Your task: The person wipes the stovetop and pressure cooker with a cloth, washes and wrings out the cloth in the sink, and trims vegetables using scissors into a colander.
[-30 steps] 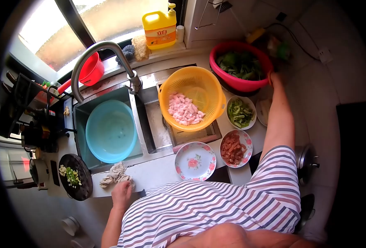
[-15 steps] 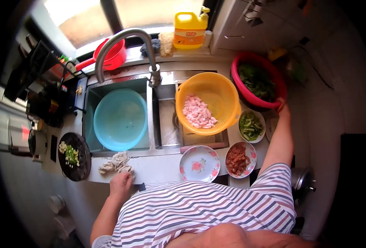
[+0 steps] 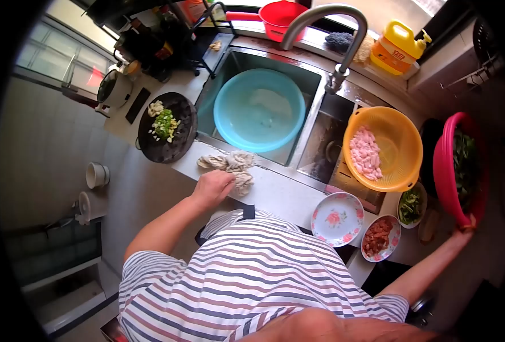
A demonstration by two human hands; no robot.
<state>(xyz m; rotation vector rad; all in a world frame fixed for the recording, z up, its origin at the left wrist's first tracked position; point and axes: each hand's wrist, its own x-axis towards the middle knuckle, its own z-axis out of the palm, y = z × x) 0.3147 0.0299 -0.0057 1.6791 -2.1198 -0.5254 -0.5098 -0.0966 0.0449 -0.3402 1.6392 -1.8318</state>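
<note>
My right hand (image 3: 467,224) grips the near rim of a pink basin (image 3: 447,165), which holds green leaves (image 3: 465,165) and looks tilted. My left hand (image 3: 213,188) has its fingers curled against a crumpled grey rag (image 3: 240,162) on the counter edge; the fingertips are partly hidden. Left of the basin, a yellow colander (image 3: 399,151) with pale pink meat pieces (image 3: 366,154) sits over the right sink. Nearer me stand a bowl of cut green vegetables (image 3: 411,206), a bowl of reddish-brown meat (image 3: 377,238) and a flowered plate (image 3: 338,219).
A blue basin (image 3: 229,117) with water sits in the left sink under the curved faucet (image 3: 359,34). A round dark board (image 3: 175,149) bears chopped garlic and scallion. A red dipper (image 3: 281,20) and yellow detergent jug (image 3: 397,48) stand on the sill.
My view has turned left, shifting the scene rightward. The pink basin has moved away from the colander and tipped, with my right hand on its rim. My left hand stays by the rag.
</note>
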